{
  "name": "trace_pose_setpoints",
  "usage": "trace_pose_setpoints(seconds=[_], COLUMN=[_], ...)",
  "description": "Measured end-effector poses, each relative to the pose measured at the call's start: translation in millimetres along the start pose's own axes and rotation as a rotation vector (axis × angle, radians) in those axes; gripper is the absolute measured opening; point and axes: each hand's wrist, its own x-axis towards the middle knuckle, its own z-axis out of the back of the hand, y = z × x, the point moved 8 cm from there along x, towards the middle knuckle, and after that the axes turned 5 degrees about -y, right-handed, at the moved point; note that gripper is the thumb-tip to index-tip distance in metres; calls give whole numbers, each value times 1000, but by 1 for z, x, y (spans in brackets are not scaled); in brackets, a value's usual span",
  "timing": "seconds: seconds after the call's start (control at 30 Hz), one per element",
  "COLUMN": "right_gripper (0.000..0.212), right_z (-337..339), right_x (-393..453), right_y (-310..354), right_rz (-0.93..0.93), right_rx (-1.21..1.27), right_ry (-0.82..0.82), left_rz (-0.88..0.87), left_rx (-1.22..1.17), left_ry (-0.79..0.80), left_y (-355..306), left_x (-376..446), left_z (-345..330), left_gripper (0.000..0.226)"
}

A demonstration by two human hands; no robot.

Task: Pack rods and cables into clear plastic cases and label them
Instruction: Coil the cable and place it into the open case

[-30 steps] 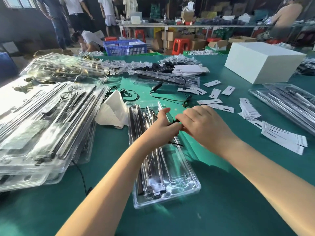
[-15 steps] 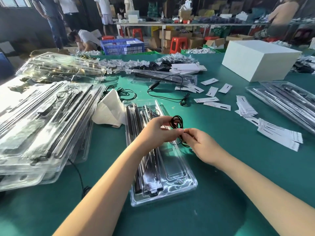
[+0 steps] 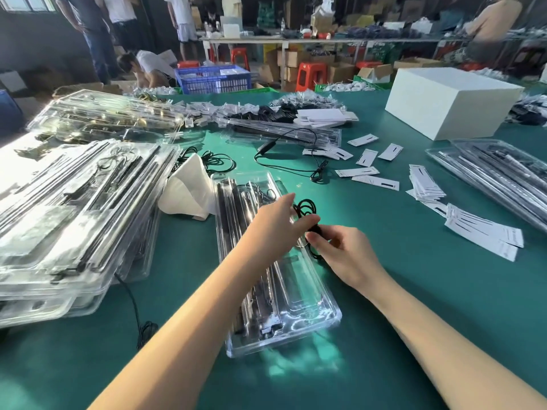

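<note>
Work surface: green table (image 3: 414, 291), matte, lit in patches by sun. Room beyond the hands: a workshop with a long far bench, cardboard boxes, red stools (image 3: 310, 74), a blue crate (image 3: 213, 79) and several people standing or crouching. Ahead and to the right of the hands: a white box (image 3: 450, 102); nearer, loose white labels (image 3: 375, 182) scattered on the table and two stacks of them, one stack (image 3: 485, 233) well to the right of the right hand. Far right: a clear case with dark rods (image 3: 497, 176). Left of the left forearm: a tall pile of filled clear cases (image 3: 68, 214), with a white cloth (image 3: 189, 190) just beside it. Ahead of both hands: a loose black lead (image 3: 284, 155) lying on the table. Directly under the hands: an open clear plastic case (image 3: 284, 309), lengthwise away from the person, dark rods (image 3: 236, 208) laid in its left channels. Left hand (image 3: 275, 223): fingers extended and only lightly bent, tips touching the coiled black cable (image 3: 306, 207). Right hand (image 3: 346, 253): fingers curled, thumb and forefinger pinching the same cable, which hangs over the case's right side, a loop trailing below the thumb.
</note>
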Motion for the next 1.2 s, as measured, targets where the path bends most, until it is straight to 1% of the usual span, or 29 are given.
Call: trace_pose_setpoints(seconds=[0.03, 0.07, 0.13, 0.2, 0.27, 0.33, 0.43, 0.47, 0.57, 0.63, 0.67, 0.73, 0.77, 0.83, 0.9, 0.93, 1.0, 1.07, 1.17, 1.2], right_gripper=[26, 29, 21, 12, 10, 14, 16, 14, 12, 14, 15, 17, 16, 15, 14, 13, 13, 11, 13, 16], right_z=[0, 0, 1, 2, 2, 4, 3, 2, -1, -1, -1, 0, 1, 3, 2, 1, 0, 0, -2, -2], right_x=[-1, -2, -3, -2, -2, -3, -4, -3, 1, 4, 5, 7, 8, 8, 8, 8, 10, 11, 9, 6], right_y=[2, 3, 1, -3, -5, -4, -3, -2, -1, 0, 0, -1, -1, 0, 4, 5, 7, 11, 17, 21], right_rz=[25, 36, 8, -24, -29, -9, 3, -1, -22, -21, -19, -11, -3, 11, 40, 54, 73, 109, 204, 259], right_rx=[-7, -9, 7, -4, -28, -43, -67, -77, -133, -170, -180, -180, -173, -154, -153, -162, -175, -180, -214, -239], right_ry=[-2, -6, -39, -87, -100, -114, -120, -124, -131, -130, -129, -128, -131, -146, -163, -167, -164, -157, -136, -130], left_rz=[-56, -126, -238, -307, -314, -321, -411, -421, -490, -542, -582, -595, -572, -584, -662, -707, -744, -712, -589, -567], left_rx=[229, 399, 581, 730, 789, 820, 838, 849, 811, 690, 634, 582, 579, 581, 623, 640, 622, 532, 279, 196], left_ry=[17, 41, 184, 310, 342, 294, 218, 199, 57, 97, 61, 36, 46, 47, -14, -73, -129, -157, -209, -241], left_y=[-11, -23, -40, -47, -46, -37, -21, -13, -2, -1, -6, -7, -4, 0, 0, -1, -1, 3, 15, 19], left_x=[-5, -14, -38, -67, -84, -91, -100, -104, -110, -110, -109, -103, -99, -97, -100, -102, -104, -102, -96, -95], left_z=[9, 16, 14, -5, -27, -39, -39, -38, -27, -22, -14, -1, 2, 5, -1, -3, -2, 9, 31, 37], left_gripper=[63, 63, 55, 52, 56, 56, 37, 35, 37, 38, 38, 35, 35, 32, 26, 23, 29, 34, 38, 36])
